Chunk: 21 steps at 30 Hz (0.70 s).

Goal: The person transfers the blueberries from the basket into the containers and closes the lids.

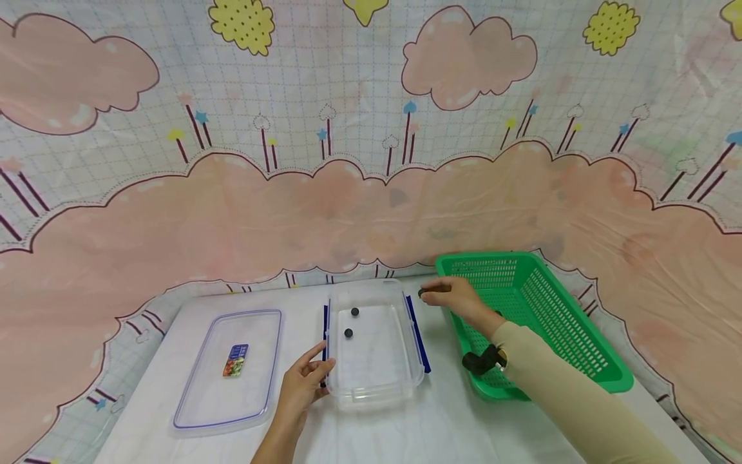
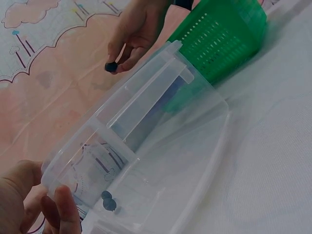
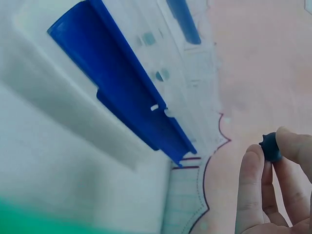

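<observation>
Between the thumb and fingers of my right hand [image 1: 458, 301] is a blueberry [image 3: 270, 147], its small crown showing in the right wrist view. That hand is above the gap between a clear plastic container [image 1: 377, 385] and a green basket [image 1: 570, 322]. My left hand [image 1: 303, 381] grips the container's left side, thumb and fingers at the rim. Two more blueberries [image 1: 351, 322] lie on the container's floor, toward its far left. Blue locking flaps [image 3: 117, 73] hang open along the container's two long sides.
Left of the container, a clear lid [image 1: 199, 386] with a blue seal and a colourful label lies flat on the white-covered table [image 1: 458, 432]. A patterned cloth [image 1: 359, 219] hangs close behind the table. The basket's high slotted walls stand under the right forearm.
</observation>
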Motion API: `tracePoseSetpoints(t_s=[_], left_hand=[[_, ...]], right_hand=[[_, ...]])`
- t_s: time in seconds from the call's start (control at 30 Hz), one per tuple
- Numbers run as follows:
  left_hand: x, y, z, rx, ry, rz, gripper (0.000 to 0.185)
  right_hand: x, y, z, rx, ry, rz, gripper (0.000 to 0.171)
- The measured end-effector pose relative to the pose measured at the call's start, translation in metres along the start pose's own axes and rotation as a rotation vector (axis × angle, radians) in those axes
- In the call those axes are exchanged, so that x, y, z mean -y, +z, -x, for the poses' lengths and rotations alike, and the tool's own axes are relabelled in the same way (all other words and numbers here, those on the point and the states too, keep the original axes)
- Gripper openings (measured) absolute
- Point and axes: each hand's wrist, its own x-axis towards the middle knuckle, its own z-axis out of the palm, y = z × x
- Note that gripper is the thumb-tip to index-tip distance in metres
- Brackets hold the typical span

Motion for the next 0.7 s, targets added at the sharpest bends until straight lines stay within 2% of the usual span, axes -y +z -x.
tracePoseSetpoints(t_s=[0.17, 0.47, 0.7], left_hand=[[0.000, 0.000, -0.001, 0.003, 0.001, -0.001, 0.052], [0.001, 0.000, 0.000, 0.006, 0.001, 0.003, 0.054], [0.000, 0.000, 0.001, 0.005, 0.011, -0.008, 0.056]], right_hand=[[0.000, 0.012, -0.005, 0.007, -0.021, -0.015, 0.037], [0.002, 0.039, -0.012, 0.023, 0.000, -0.016, 0.034], [0.005, 0.058, -0.015, 0.034, 0.010, -0.068, 0.033]])
